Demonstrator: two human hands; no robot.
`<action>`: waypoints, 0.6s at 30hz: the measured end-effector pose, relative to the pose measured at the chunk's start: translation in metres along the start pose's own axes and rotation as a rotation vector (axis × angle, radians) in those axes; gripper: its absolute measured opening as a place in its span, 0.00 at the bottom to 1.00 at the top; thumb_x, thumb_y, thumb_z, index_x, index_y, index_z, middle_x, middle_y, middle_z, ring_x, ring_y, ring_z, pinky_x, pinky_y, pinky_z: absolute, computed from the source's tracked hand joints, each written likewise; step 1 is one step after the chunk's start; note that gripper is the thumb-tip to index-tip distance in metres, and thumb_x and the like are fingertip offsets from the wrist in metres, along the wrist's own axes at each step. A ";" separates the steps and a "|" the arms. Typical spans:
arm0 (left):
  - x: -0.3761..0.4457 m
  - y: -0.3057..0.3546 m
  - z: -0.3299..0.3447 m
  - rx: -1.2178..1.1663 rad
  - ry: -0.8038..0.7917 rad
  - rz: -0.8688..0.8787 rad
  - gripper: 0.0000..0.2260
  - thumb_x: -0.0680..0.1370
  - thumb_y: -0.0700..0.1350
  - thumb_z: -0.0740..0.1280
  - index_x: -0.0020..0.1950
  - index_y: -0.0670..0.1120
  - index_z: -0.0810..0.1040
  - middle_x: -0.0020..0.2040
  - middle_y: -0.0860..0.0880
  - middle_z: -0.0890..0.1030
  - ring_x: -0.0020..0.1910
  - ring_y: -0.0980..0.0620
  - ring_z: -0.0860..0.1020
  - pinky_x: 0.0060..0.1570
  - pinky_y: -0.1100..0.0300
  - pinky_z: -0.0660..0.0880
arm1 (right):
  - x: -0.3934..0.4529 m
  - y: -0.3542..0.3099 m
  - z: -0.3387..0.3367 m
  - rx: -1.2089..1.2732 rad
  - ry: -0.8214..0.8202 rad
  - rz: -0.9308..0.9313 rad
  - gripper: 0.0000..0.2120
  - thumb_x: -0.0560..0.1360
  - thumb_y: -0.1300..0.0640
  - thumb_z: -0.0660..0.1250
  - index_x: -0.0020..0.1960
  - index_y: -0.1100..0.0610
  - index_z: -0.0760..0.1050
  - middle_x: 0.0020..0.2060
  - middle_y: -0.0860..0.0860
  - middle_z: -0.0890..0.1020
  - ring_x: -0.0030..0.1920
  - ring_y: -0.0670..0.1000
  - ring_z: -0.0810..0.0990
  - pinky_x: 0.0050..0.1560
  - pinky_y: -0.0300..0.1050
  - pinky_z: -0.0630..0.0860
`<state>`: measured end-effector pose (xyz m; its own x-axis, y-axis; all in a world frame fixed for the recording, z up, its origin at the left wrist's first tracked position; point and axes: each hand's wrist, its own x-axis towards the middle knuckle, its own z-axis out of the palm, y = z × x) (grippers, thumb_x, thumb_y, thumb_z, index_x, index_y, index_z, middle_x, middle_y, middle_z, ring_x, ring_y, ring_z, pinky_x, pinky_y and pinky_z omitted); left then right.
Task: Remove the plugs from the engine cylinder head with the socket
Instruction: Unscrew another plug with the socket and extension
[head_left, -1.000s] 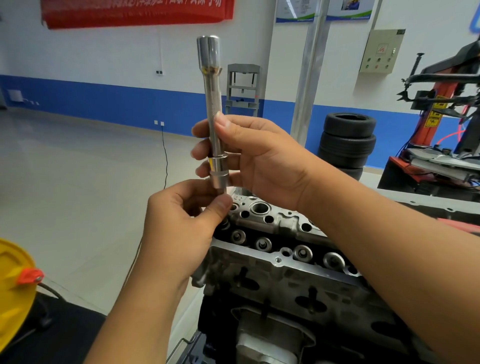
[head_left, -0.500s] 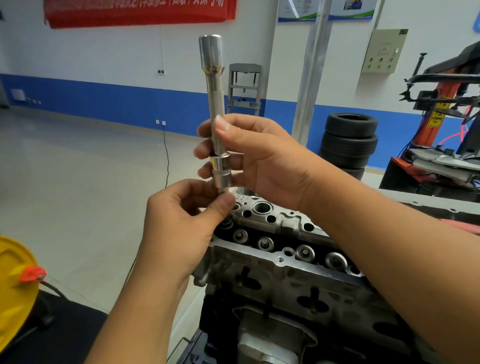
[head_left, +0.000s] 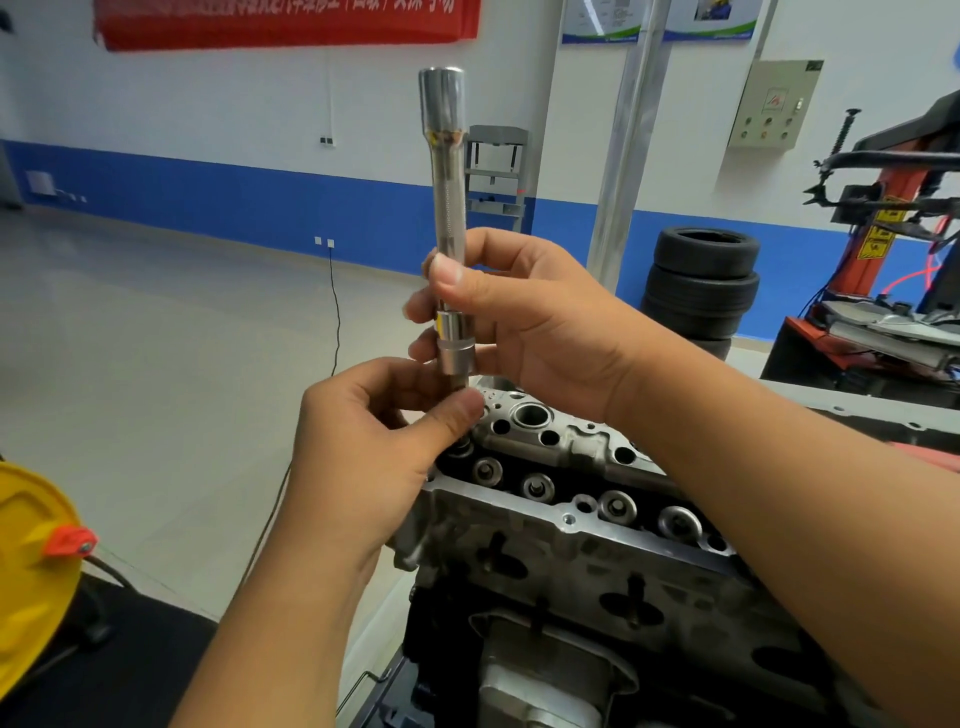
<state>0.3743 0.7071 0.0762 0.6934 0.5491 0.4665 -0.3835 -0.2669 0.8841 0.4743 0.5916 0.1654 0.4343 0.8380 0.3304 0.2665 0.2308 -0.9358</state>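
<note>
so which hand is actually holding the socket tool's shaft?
The right hand: its fingers wrap the upright socket tool mid-shaft. The left hand only pinches at the tool's bottom tip, just above the cylinder head.

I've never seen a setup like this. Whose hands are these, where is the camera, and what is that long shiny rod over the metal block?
There is no robot here: a person wears a camera on the head, looking down at their own hands. The right hand holds an upright socket extension with a socket at its lower end. The left hand pinches something small just below the socket; what it is stays hidden. Beneath lies the engine cylinder head, a metal block full of round holes. Behind stand stacked tyres.
</note>
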 end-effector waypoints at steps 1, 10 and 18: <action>0.000 0.000 -0.001 0.002 -0.017 0.002 0.11 0.66 0.61 0.75 0.47 0.63 0.86 0.43 0.58 0.87 0.46 0.47 0.83 0.52 0.45 0.81 | 0.000 0.000 -0.001 0.003 0.014 -0.008 0.05 0.78 0.56 0.70 0.51 0.57 0.76 0.45 0.56 0.86 0.44 0.59 0.86 0.44 0.50 0.82; 0.001 -0.003 -0.002 0.021 -0.056 -0.025 0.05 0.78 0.45 0.75 0.48 0.56 0.87 0.44 0.55 0.88 0.49 0.53 0.86 0.56 0.48 0.80 | -0.001 0.000 0.000 -0.015 -0.021 0.013 0.08 0.81 0.55 0.67 0.56 0.58 0.80 0.48 0.54 0.85 0.48 0.58 0.85 0.51 0.52 0.82; 0.000 0.001 -0.004 0.001 -0.206 -0.052 0.10 0.84 0.53 0.64 0.54 0.60 0.86 0.50 0.56 0.88 0.56 0.55 0.84 0.65 0.44 0.76 | -0.001 0.001 -0.001 -0.026 0.039 0.021 0.05 0.78 0.56 0.71 0.52 0.55 0.78 0.44 0.55 0.86 0.44 0.59 0.86 0.54 0.60 0.75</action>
<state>0.3716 0.7098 0.0771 0.8225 0.3887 0.4153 -0.3432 -0.2432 0.9072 0.4748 0.5906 0.1647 0.4729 0.8228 0.3153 0.2792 0.1994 -0.9393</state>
